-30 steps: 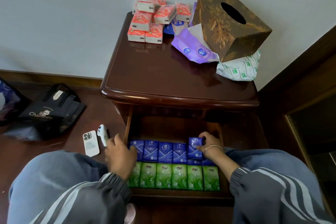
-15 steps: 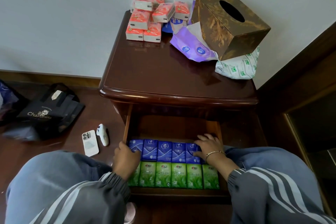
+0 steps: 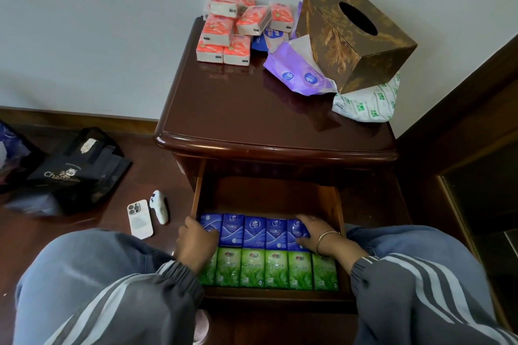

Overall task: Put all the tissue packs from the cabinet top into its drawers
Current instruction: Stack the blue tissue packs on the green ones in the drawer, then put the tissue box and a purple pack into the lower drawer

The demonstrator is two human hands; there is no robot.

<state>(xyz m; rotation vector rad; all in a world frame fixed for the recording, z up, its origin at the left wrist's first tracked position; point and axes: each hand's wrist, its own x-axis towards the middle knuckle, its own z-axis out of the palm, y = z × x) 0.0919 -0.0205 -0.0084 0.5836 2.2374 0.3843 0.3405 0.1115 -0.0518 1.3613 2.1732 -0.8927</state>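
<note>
Tissue packs fill the open drawer [image 3: 333, 204] in two rows: green packs [image 3: 276, 269] in front, blue packs [image 3: 253, 232] behind. A second ago the right hand [image 3: 311, 235] held the last blue pack raised; now it presses flat on it, while the left hand [image 3: 196, 244] braces the row's other end. Orange packs [image 3: 232, 28] wait on the cabinet top [image 3: 252, 115].
</note>
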